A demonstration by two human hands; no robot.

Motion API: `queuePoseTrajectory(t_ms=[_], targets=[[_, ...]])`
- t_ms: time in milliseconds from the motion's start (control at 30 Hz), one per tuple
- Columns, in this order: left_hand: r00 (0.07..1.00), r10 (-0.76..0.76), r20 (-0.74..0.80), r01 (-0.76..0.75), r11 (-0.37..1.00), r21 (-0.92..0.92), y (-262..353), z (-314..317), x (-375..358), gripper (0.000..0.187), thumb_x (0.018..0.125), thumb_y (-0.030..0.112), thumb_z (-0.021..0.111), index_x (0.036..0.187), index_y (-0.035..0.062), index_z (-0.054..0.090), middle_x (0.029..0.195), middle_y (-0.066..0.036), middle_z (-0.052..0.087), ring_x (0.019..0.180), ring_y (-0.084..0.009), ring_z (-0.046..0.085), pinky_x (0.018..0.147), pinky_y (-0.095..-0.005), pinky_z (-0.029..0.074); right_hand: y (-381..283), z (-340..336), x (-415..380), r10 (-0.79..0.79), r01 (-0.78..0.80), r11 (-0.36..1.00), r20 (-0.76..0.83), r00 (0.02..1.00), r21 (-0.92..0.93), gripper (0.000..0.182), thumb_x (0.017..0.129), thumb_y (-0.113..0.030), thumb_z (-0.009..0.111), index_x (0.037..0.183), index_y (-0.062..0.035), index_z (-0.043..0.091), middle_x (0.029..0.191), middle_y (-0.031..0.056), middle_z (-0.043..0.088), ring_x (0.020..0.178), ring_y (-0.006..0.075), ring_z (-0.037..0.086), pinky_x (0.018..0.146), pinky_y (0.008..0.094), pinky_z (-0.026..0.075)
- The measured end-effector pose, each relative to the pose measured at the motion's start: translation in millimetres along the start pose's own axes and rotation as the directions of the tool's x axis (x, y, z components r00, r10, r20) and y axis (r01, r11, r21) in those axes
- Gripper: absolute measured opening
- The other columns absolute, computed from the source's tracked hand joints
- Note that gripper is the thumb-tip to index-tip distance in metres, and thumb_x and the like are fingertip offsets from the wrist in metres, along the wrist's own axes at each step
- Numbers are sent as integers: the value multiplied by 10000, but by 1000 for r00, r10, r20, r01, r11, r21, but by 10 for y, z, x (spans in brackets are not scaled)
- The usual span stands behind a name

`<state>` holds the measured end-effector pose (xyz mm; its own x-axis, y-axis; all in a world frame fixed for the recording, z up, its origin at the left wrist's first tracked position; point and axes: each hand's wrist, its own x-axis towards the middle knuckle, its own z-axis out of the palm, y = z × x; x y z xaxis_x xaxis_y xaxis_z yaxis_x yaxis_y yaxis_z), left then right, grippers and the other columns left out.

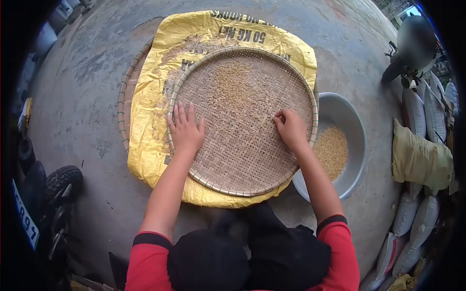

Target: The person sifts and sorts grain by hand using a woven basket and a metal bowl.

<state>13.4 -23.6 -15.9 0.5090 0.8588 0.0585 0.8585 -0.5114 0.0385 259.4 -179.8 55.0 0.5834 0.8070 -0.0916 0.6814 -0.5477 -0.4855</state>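
Observation:
A round woven bamboo winnowing tray lies in front of me, with unhusked rice grains spread over its far half and thinning toward the middle. My left hand rests flat on the tray's left side, fingers stretched out and slightly spread. Over the right side, my right hand has its thumb and fingertips pinched together close to the weave. Whatever is between those fingertips is too small to make out. Beneath the tray is a yellow sack with black printing and scattered husks on it.
Beside the tray on the right stands a metal basin with grain in it. Another woven tray shows under the sack. Filled sacks line the right side. A motorbike wheel is at left, another motorbike far right.

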Motion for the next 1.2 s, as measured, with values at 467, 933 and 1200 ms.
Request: queuePoseTrajectory(t_ms=[467, 933, 1200], targets=[[996, -17, 92, 15, 1000, 20, 28, -81, 10, 597, 933, 445, 301, 1437, 131, 238, 1489, -166, 192, 1390, -285, 144, 1114, -493, 24, 621, -525, -653, 238, -115, 926, -320, 917, 359, 123, 851, -112, 602, 838, 2, 557, 749, 50, 511, 661, 128, 463, 622, 276, 406], [990, -25, 136, 23, 1000, 16, 26, -136, 10, 614, 939, 454, 270, 1444, 111, 210, 1491, -177, 181, 1395, -295, 121, 1115, -495, 9, 1011, -516, -1563, 495, -350, 809, -226, 839, 473, 161, 782, -63, 686, 807, -11, 536, 705, 33, 549, 608, 112, 532, 566, 245, 447], [994, -18, 110, 18, 1000, 5, 18, -130, 16, 616, 936, 458, 272, 1443, 114, 212, 1491, -174, 182, 1394, -290, 129, 1117, -490, 14, 427, -693, -1313, 397, -320, 751, -9, 918, 577, 206, 793, -53, 675, 951, 32, 573, 728, 54, 585, 599, 107, 578, 540, 237, 464]])
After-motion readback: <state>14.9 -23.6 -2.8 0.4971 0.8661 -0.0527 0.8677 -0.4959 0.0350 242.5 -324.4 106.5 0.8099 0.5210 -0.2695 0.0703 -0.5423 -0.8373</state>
